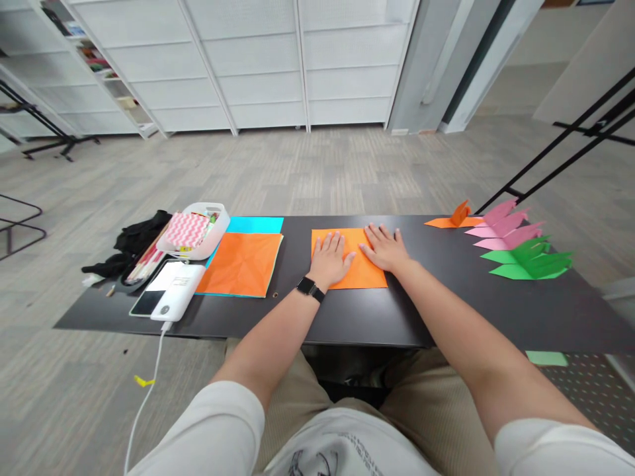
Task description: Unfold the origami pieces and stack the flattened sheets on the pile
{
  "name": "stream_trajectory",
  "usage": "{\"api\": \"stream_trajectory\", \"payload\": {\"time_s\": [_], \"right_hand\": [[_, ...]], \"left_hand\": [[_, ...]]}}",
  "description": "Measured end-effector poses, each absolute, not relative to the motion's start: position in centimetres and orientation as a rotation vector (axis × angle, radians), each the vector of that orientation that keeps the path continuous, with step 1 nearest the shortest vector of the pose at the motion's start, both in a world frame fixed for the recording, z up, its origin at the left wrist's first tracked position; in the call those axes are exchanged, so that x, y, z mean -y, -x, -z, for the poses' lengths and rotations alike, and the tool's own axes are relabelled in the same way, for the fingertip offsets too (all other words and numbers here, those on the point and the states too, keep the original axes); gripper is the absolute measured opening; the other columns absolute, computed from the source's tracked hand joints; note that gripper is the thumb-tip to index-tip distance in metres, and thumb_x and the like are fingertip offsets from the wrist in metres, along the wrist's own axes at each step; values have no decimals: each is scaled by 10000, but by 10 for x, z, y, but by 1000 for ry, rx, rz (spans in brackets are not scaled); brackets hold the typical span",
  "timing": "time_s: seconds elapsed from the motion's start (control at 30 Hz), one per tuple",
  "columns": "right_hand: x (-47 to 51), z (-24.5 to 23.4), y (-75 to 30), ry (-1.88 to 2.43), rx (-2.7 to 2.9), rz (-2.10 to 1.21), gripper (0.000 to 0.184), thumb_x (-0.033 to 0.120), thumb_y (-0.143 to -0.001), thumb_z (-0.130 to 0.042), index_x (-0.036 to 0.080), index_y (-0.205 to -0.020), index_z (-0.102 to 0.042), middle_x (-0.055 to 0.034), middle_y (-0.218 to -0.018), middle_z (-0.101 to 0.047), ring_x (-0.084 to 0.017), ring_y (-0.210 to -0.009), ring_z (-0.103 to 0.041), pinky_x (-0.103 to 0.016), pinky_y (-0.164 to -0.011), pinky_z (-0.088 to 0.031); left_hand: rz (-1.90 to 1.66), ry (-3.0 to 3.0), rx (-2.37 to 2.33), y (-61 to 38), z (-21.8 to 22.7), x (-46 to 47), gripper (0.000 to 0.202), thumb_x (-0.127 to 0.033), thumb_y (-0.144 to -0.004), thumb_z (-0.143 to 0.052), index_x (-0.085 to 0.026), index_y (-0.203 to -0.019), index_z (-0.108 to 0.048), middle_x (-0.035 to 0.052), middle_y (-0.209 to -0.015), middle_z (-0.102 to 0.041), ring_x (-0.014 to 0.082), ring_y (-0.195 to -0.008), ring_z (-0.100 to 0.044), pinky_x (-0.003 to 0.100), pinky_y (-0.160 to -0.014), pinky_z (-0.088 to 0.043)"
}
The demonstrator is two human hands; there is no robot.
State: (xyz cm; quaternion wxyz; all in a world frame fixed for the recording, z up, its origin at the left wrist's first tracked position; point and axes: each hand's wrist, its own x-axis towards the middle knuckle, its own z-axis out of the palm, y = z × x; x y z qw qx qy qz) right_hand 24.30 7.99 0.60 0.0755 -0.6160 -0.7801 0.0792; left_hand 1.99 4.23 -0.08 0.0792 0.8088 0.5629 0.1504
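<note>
An orange paper sheet (364, 274) lies flat on the black table (377, 317) in front of me. My left hand (331, 259), with a black watch on its wrist, presses flat on the sheet's left half. My right hand (385, 248) lies flat on the sheet's upper right part, fingers spread. Neither hand grips anything.
To the left lie a creased orange sheet (244, 263) over cyan paper (255, 225), a white power bank (177, 291) with cable, a phone, a white tray (196, 231) and black cloth (139, 233). At the right stand folded orange (459, 215), pink (503, 228) and green (533, 259) paper shapes.
</note>
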Motion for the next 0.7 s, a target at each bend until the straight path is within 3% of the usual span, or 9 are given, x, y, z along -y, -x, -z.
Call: {"api": "stream_trajectory", "payload": {"time_s": [0.1,0.17,0.3,0.47,0.7], "right_hand": [[-95,-11,-258,2009,2147,-223,758,599,-1065,-348,147,-1670,-418,-179,-1766,-334,-469,-1637,-265,-785,-1277,-136],[-97,-13,-256,1974,2095,-178,762,565,-1075,-324,87,-1663,-408,-223,-1750,-348,-452,-1642,-264,-733,-1291,-186],[-79,-12,-230,1620,2418,-216,741,532,-1086,-301,116,-1698,-352,-166,-1776,-317,-351,-1668,-255,-582,-1353,-180],[-59,-3,-212,1681,2501,-220,760,582,-1089,-277,146,-1710,-331,-160,-1793,-254,-368,-1674,-231,-658,-1341,-140],[-59,1,-213,1717,2519,-134,768,592,-1090,-256,148,-1714,-316,-122,-1801,-246,-325,-1678,-231,-634,-1354,-142]], "left_hand": [[-430,-2429,-1715,-21,0,-42,752,-585,-1091,-332,-128,-1684,-394,146,-1777,-307,382,-1671,-239,628,-1370,-116],[-418,-2435,-1720,-21,0,-41,753,-579,-1092,-323,-118,-1683,-393,144,-1777,-306,395,-1671,-228,643,-1364,-126],[-415,-2447,-1728,-20,-1,-40,702,-508,-1096,-322,-133,-1685,-392,134,-1779,-306,385,-1669,-238,642,-1362,-141],[-395,-2453,-1728,-23,-3,-39,668,-425,-1093,-320,-117,-1680,-397,138,-1779,-308,375,-1671,-237,624,-1364,-151],[-275,-2384,-1864,5,-5,-59,695,-453,-1097,-261,-119,-1701,-345,125,-1786,-294,299,-1667,-274,533,-1378,-183]]}}
